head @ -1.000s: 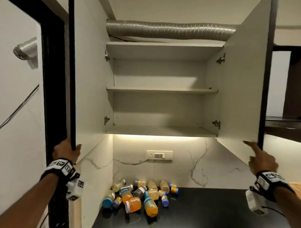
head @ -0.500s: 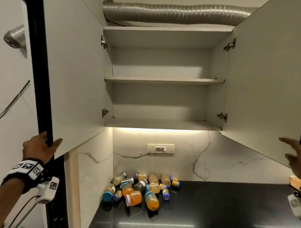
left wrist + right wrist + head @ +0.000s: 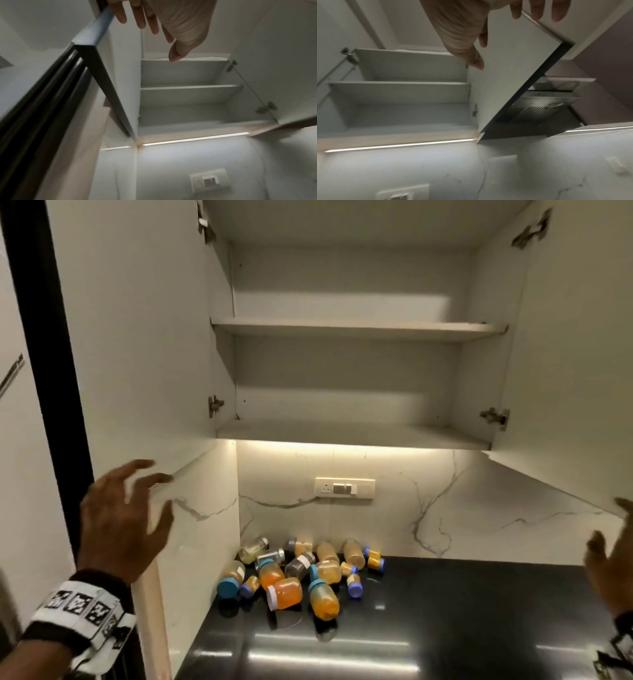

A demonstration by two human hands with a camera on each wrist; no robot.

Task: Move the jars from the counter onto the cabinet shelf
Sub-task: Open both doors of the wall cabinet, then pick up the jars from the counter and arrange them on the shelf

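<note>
Several jars (image 3: 298, 573) with amber, yellow and dark contents lie jumbled on the black counter (image 3: 445, 611) against the marble wall, some with blue caps. Above them the cabinet stands with both doors swung wide. Its lower shelf (image 3: 342, 433) and middle shelf (image 3: 356, 328) are bare. My left hand (image 3: 133, 508) hovers with fingers spread just below the left door (image 3: 137, 337), holding nothing. My right hand (image 3: 606, 556) is at the frame's right edge under the right door's (image 3: 575, 337) lower corner, fingers straight. In the wrist views both hands (image 3: 163, 20) (image 3: 462, 27) are empty.
A switch plate (image 3: 344, 487) sits on the marble backsplash under the cabinet's light strip. A black frame (image 3: 51, 371) runs down left of the left door. A range hood (image 3: 539, 108) hangs right of the cabinet.
Both hands have come off the door edges; the left one moved right and spread its fingers. The doors have swung wider and my view has come closer to the cabinet.
</note>
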